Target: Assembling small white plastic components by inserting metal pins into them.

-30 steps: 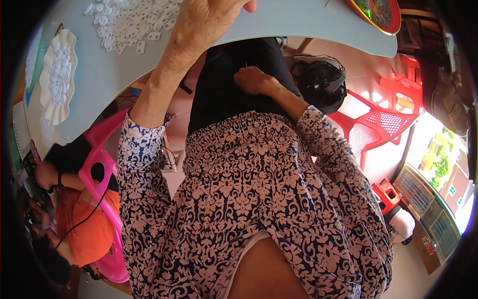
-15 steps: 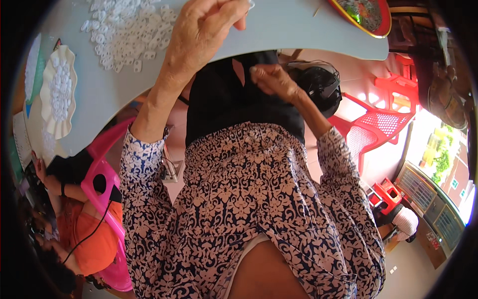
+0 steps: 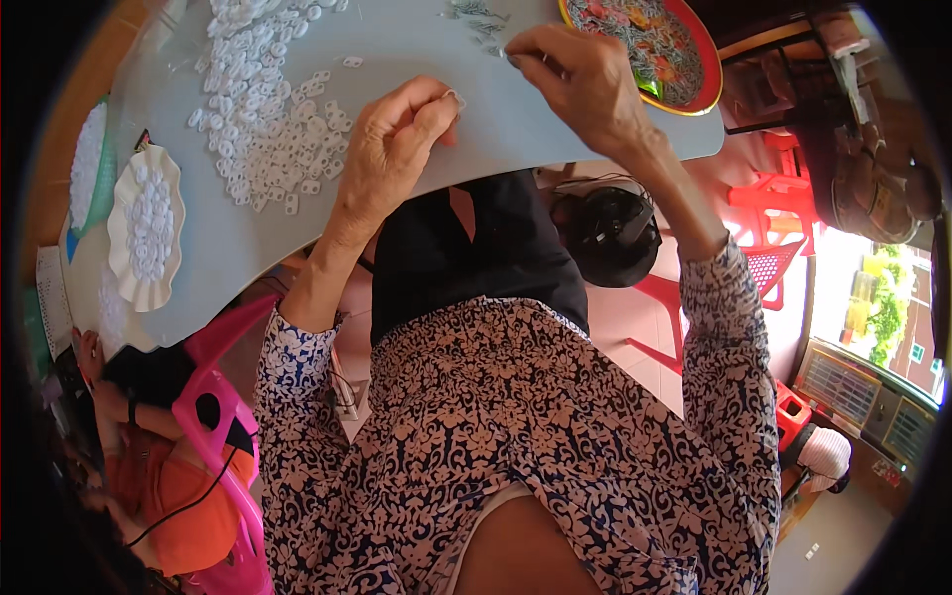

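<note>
My left hand (image 3: 397,139) is closed over the table's near edge, pinching a small white plastic piece (image 3: 457,97) whose tip shows beyond the fingers. My right hand (image 3: 585,84) is raised beside the red tray, with thumb and forefinger closed together; whatever they grip is too small to make out. Just beyond those fingertips lies a scatter of thin grey metal bits (image 3: 481,22). Left of my left hand spreads a heap of small white plastic pieces with holes (image 3: 307,139), merging into a pile of rounder white pieces (image 3: 238,84).
A round red tray with a gold rim (image 3: 709,64) holds many grey metal bits. A wavy-edged cream dish (image 3: 124,213) of white pieces stands at left, near a green basket (image 3: 99,178). Another person (image 3: 178,486) sits by a pink chair (image 3: 213,397). A black fan-like object (image 3: 607,238) stands below the table.
My right hand has risen from my lap to above the table by the scattered metal bits. My left hand appears lower in view, still pinching the white piece. The whole view has shifted.
</note>
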Action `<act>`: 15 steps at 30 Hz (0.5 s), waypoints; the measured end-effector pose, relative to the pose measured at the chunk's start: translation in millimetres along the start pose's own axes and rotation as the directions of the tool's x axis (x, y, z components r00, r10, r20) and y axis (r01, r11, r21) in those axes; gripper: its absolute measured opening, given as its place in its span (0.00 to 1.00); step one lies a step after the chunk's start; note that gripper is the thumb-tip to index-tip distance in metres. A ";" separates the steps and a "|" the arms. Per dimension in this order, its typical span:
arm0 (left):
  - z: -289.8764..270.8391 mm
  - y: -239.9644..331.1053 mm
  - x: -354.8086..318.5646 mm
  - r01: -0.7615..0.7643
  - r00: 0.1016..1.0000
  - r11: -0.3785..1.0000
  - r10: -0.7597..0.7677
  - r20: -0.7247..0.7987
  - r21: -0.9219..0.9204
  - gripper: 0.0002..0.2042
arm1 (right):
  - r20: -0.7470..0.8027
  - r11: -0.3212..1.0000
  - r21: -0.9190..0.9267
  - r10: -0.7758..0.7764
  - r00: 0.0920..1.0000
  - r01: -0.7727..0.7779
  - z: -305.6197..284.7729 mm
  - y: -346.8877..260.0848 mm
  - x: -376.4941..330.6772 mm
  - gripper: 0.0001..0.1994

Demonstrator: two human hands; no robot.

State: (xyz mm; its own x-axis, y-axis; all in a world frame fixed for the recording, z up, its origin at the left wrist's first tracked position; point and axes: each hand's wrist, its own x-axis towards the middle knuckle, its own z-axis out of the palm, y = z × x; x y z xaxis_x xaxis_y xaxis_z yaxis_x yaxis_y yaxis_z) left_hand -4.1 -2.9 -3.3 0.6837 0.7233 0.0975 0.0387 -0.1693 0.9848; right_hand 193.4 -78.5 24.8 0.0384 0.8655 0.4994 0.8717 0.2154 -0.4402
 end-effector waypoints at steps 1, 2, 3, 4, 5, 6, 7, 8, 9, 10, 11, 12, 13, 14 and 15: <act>-0.3 -0.4 0.6 -0.005 1.000 1.000 0.005 0.006 0.017 0.11 | 0.012 0.995 -0.061 -0.078 0.997 0.079 2.6 12.1 8.8 0.05; -0.5 -0.6 1.2 -0.010 1.000 0.999 0.010 0.013 0.033 0.11 | 0.009 0.994 -0.064 -0.086 0.996 0.086 4.9 20.3 13.8 0.05; -0.7 -1.6 1.5 -0.015 1.000 0.999 0.015 0.010 0.034 0.11 | 0.027 0.987 -0.092 -0.133 0.991 0.135 7.6 22.9 18.8 0.05; -0.5 -2.4 1.9 -0.034 0.999 0.999 0.033 0.011 0.032 0.11 | 0.047 0.976 -0.120 -0.178 0.983 0.183 10.4 26.3 24.1 0.05; -0.1 -3.2 2.3 -0.052 0.999 0.998 0.052 0.013 0.031 0.11 | 0.095 0.983 -0.115 -0.130 0.987 0.141 13.7 32.2 30.1 0.06; -0.5 -4.6 2.1 -0.055 0.998 0.998 0.054 0.007 0.033 0.11 | 0.095 0.983 -0.114 -0.137 0.986 0.147 16.4 32.9 34.5 0.06; -0.5 -6.0 1.5 -0.057 0.998 0.998 0.057 0.004 0.037 0.11 | 0.152 0.985 -0.141 -0.083 0.985 0.104 18.7 33.4 38.2 0.06; -0.9 -6.9 1.1 -0.059 0.998 0.997 0.059 0.001 0.041 0.11 | 0.206 0.983 -0.170 -0.027 0.978 0.063 21.2 33.8 41.5 0.06; -0.8 -7.2 0.9 -0.061 0.998 0.997 0.061 -0.001 0.041 0.11 | 0.206 0.983 -0.172 -0.030 0.978 0.066 22.6 33.7 44.0 0.06; -0.8 -7.4 0.8 -0.069 0.998 0.996 0.069 0.003 0.062 0.11 | 0.231 0.977 -0.202 -0.023 0.973 0.071 24.4 33.5 46.3 0.06; -0.8 -7.2 0.8 -0.076 0.997 0.994 0.076 0.007 0.084 0.11 | 0.254 0.969 -0.233 -0.015 0.967 0.077 26.3 33.4 48.7 0.07; -0.3 -6.3 0.5 -0.078 0.997 0.994 0.078 0.008 0.082 0.11 | 0.254 0.969 -0.236 -0.014 0.967 0.076 28.0 34.2 49.9 0.07; 0.1 -5.1 0.4 -0.082 0.997 0.994 0.081 0.016 0.073 0.11 | 0.255 0.961 -0.260 -0.024 0.967 0.092 29.7 35.0 51.2 0.07; 0.8 -4.3 0.5 -0.085 0.996 0.994 0.084 0.025 0.064 0.11 | 0.255 0.953 -0.284 -0.034 0.966 0.108 31.5 35.7 52.5 0.07; 0.5 -4.6 0.1 -0.085 0.996 0.994 0.083 0.024 0.065 0.11 | 0.255 0.953 -0.283 -0.034 0.966 0.109 33.6 32.4 56.5 0.07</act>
State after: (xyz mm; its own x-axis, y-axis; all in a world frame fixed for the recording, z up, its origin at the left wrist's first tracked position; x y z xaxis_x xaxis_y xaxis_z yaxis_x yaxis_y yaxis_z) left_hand -3.9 -2.3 -7.9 0.7019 0.6902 0.1758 0.0277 -0.2730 0.9616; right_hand 207.4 -7.5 13.7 -0.1175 0.9445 0.3069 0.9731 0.1711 -0.1540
